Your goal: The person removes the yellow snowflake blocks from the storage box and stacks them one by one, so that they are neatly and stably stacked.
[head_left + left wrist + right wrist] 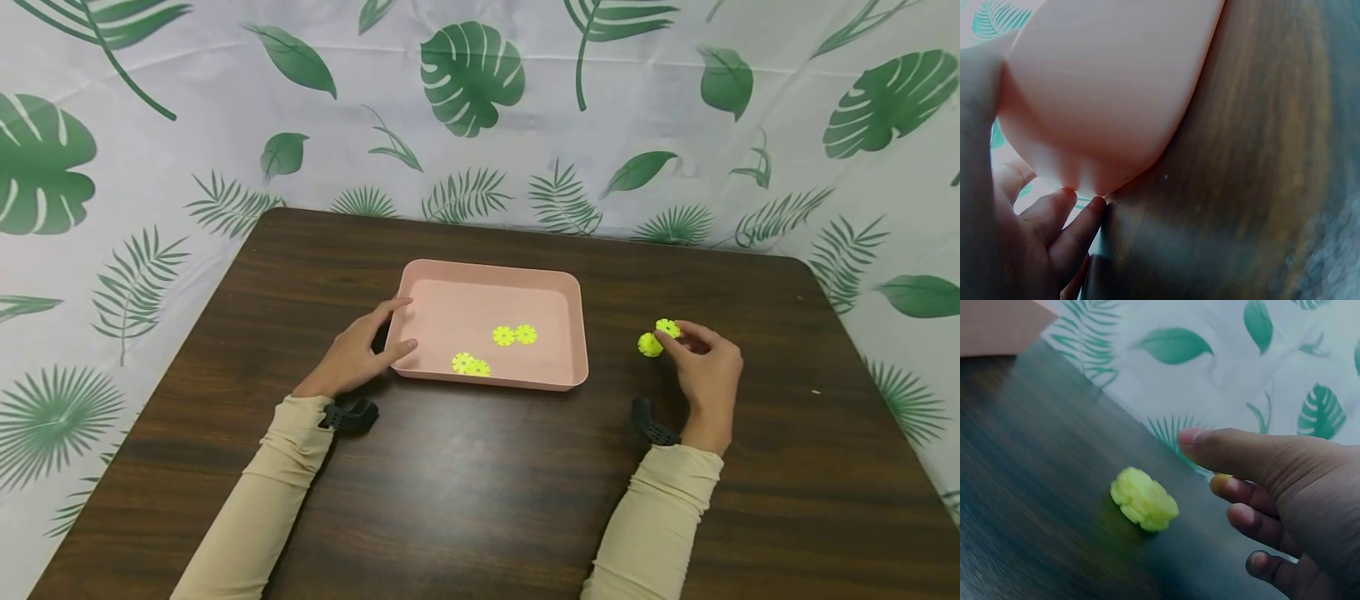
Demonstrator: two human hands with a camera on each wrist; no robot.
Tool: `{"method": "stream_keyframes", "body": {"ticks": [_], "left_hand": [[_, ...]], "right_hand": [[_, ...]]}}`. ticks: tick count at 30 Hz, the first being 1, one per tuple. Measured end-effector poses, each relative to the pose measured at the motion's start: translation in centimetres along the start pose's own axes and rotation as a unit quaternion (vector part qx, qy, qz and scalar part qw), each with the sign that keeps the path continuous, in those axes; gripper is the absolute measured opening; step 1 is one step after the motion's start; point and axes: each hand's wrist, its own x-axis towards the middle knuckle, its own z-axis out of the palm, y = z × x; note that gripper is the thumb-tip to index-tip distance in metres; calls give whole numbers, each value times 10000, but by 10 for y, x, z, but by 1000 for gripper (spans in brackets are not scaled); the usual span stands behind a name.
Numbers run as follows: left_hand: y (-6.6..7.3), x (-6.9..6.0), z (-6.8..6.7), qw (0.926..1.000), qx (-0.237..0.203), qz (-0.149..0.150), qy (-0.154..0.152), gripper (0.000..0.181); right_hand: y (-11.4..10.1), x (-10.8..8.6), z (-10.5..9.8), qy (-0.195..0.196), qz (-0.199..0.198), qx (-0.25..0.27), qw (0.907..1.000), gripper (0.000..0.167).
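Observation:
A shallow pink tray [487, 275] lies on the table with several yellow-green flower-shaped discs [503, 336] inside, some near its front wall and a pair toward the middle. My left hand [360, 346] holds the tray's left end, thumb and forefinger over the rim. In the left wrist view its other fingertips [1094, 203] touch the outer wall. Right of the tray, my right hand [708, 367] pinches one flower-shaped disc [667, 328] between thumb and forefinger. Just below it, a small stack of similar discs [1144, 500] is on the table; the held disc is mostly hidden in the right wrist view.
The dark wood table [480, 475] extends around the tray. Behind it hangs a white cloth [540, 108] printed with green leaves. A tiny pale speck [815, 392] lies on the table at the right. Each wrist wears a black strap [352, 417].

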Motion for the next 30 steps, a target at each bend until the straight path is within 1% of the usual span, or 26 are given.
{"method": "stream_keyframes", "body": {"ticks": [5,7,10,16,23,30], "left_hand": [[-1,0,1,10000,16,-1,10,74],[-2,0,1,10000,22,-2,3,74],[-2,1,2,10000,13,-13,-8,74],[-1,1,1,10000,31,-41,-25,74],[-1,1,1,10000,20,-38,-3,74],[-1,1,1,10000,25,-43,-29,74]], "right_hand": [[7,-1,-5,-354,242,-235,9988,51],[9,-1,-6,-489,276,-327,9979,51],[11,0,-6,-606,224,-416,9970,50],[15,3,-2,-677,62,-406,9969,48],[16,3,-1,-673,6,-353,9971,47],[15,4,-1,-776,-85,-390,9962,46]]}}
